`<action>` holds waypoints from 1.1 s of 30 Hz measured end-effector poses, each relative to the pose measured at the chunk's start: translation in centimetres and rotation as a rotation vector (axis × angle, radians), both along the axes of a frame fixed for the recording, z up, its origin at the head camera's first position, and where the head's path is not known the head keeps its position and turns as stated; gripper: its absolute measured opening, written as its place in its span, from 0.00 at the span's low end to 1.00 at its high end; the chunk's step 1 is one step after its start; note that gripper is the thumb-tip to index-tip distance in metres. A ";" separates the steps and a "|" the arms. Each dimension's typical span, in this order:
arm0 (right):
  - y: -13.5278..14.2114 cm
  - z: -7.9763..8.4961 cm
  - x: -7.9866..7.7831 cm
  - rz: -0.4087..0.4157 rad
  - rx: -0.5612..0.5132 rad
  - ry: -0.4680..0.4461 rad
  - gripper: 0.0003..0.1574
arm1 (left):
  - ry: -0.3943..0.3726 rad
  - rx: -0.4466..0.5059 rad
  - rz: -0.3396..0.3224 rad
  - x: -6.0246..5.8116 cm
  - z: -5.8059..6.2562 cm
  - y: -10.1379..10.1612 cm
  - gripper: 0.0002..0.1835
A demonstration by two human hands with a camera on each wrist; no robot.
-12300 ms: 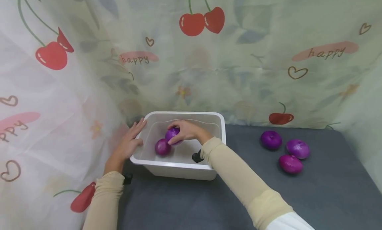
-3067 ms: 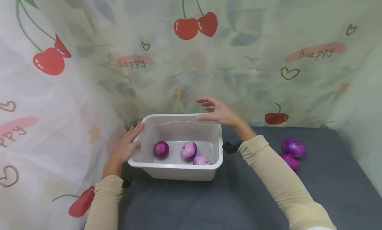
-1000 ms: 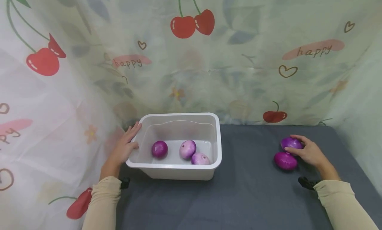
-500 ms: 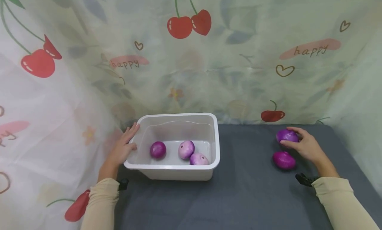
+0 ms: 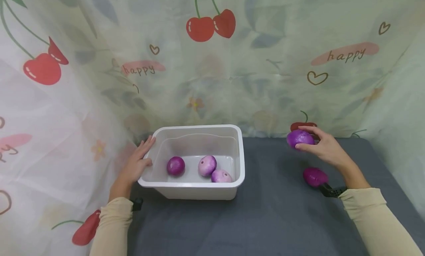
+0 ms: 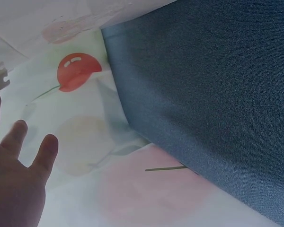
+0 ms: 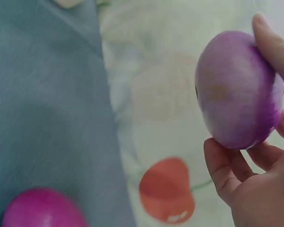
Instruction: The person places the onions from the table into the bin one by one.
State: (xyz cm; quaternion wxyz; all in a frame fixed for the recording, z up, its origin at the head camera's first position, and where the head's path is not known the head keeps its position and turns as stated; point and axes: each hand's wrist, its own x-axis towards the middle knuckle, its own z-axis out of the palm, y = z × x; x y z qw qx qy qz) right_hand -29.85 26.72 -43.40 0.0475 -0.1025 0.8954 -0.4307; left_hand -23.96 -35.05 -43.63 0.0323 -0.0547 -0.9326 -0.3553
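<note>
My right hand (image 5: 327, 149) holds a purple onion (image 5: 299, 138) above the dark cloth, with thumb and fingers on opposite sides of it. In the right wrist view the held onion (image 7: 234, 90) shows a paler, whitish-purple side. Another onion (image 5: 314, 176) lies on the cloth, close to the right wrist. A white plastic bin (image 5: 190, 184) stands left of centre, with a dark purple onion (image 5: 176, 166) and two paler ones, the upper pale onion (image 5: 207, 165) and the lower pale onion (image 5: 221, 176), on its floor. With straight fingers, my left hand (image 5: 134, 165) rests on the bin's left rim.
Dark grey-blue cloth (image 5: 265, 211) covers the table. Behind it hangs a printed curtain (image 5: 259, 90), and a paler printed sheet (image 5: 53, 145) comes down close along the left side. A black wrist strap (image 5: 332, 191) sits on the right wrist.
My right hand has gripped one of the two onions on the right, lifted it off the cloth and carried it left and toward the curtain. The left hand stays on the bin rim.
</note>
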 end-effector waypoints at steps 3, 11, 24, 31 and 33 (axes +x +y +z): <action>-1.3 1.2 -0.1 0.036 -0.040 -0.005 0.39 | 0.004 -0.006 -0.002 0.0 0.1 -0.1 0.42; -5.7 4.5 -0.6 0.141 -0.137 0.002 0.31 | -0.002 0.003 -0.009 -0.2 -0.1 -0.1 0.42; -15.2 9.6 -2.1 0.344 -0.159 0.062 0.33 | -0.013 0.002 -0.002 -0.1 -0.3 -0.1 0.42; -20.1 10.6 -2.5 0.475 -0.163 0.084 0.32 | -0.004 0.001 -0.003 -0.1 -0.1 0.0 0.42; -21.6 10.6 -2.7 0.517 -0.168 0.071 0.32 | -0.002 0.009 -0.002 -0.1 0.0 0.0 0.42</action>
